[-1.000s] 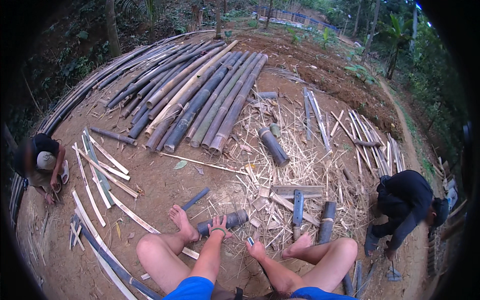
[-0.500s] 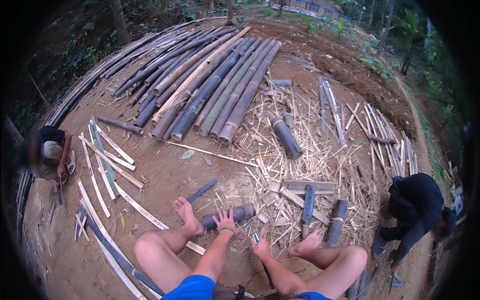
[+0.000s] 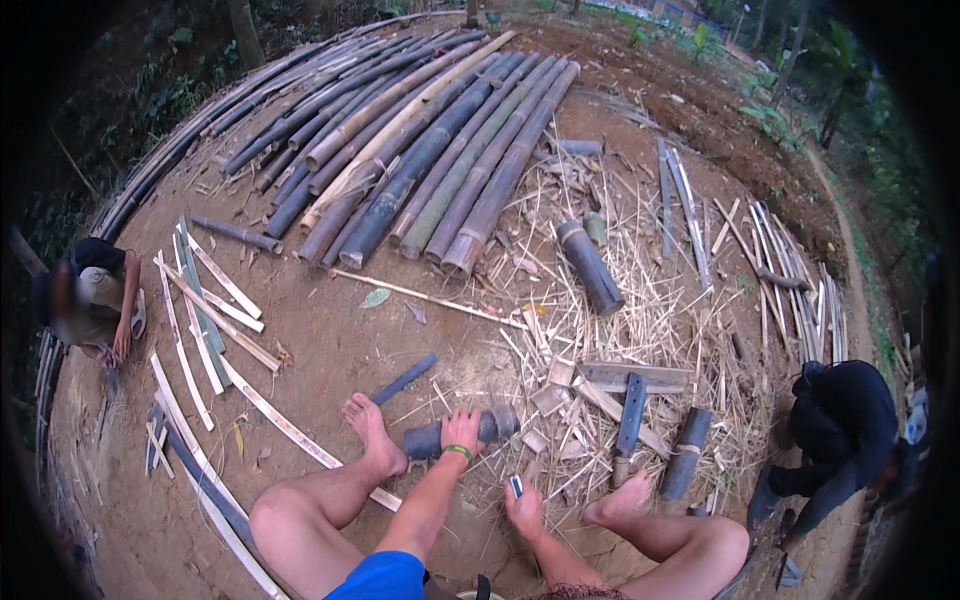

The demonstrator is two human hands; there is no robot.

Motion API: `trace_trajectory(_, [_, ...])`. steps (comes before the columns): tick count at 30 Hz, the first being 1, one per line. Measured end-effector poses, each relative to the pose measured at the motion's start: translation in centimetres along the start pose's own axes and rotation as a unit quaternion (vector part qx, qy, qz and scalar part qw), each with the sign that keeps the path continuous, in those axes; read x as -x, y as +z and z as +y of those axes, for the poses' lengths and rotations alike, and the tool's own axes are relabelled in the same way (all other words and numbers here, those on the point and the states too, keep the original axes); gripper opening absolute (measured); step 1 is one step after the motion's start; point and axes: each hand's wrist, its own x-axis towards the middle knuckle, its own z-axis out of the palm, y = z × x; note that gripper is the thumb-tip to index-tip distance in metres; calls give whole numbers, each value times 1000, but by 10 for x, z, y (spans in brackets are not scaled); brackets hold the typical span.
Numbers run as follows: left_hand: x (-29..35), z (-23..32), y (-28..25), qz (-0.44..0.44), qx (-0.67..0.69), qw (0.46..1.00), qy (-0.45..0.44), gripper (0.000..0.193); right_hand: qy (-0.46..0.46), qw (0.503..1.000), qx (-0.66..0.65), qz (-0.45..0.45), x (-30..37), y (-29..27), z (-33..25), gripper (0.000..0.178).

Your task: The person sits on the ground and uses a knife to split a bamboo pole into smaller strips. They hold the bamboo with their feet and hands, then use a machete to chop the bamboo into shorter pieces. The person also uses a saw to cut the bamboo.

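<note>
Seated on bare earth, knees apart, both my feet bare. My left hand [image 3: 461, 432] lies over a short dark bamboo section [image 3: 497, 426], which rests on its side on the ground in front of me, between my feet and nearer the left one. Fingers lie across the top of it, fairly close together; cannot tell whether they close round it, tips partly hidden. Green wristband [image 3: 460, 452] on that wrist. My right hand [image 3: 525, 510] apart from the bamboo, lower and to its right: fingers curled narrow round a small object [image 3: 516, 486], only its pale and blue end showing; kind cannot be told.

Near my right foot [image 3: 618, 498]: a broad-bladed machete [image 3: 630, 415], handle toward me, lying over the litter. Just right of it, another dark bamboo piece [image 3: 686, 455]. Beyond the blade, a flat board [image 3: 645, 378] among pale bamboo shavings [image 3: 660, 335]. A narrow dark strip [image 3: 406, 378] by my left toes.

Farther out, a row of long bamboo poles [image 3: 425, 175]. To the left, split bamboo strips [image 3: 205, 315] and a crouching person [image 3: 95, 290]; to the right, a person in dark clothes [image 3: 840, 430], bent low toward the ground
</note>
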Motion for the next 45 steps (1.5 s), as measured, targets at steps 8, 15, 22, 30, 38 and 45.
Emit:
trace_trajectory(8, [-43, -20, -2, 13, -19, 1000, -15, 85, -38, 999, -16, 6, -50, 10, -19, 36])
trace_trajectory(15, [-55, -6, -12, 11, -1, 1000, -8, 76, -48, 999, 7, 14, -61, 2, -11, 36])
trace_trajectory(22, [-62, -23, -14, -30, 20, 999, -15, 78, 24, 999, -20, -45, -72, 10, -22, 41])
trace_trajectory(30, [-71, -27, -16, -36, 27, 999, -18, 77, 26, 998, -1, -53, -86, 0, -42, 41])
trace_trajectory(38, [-79, -29, -15, -21, 11, 1000, 10, 78, 29, 999, 9, -36, -99, 4, -54, 42])
trace_trajectory(45, [-84, -32, -19, -53, 13, 998, 18, 77, 10, 999, 17, -36, -104, 11, -51, 42])
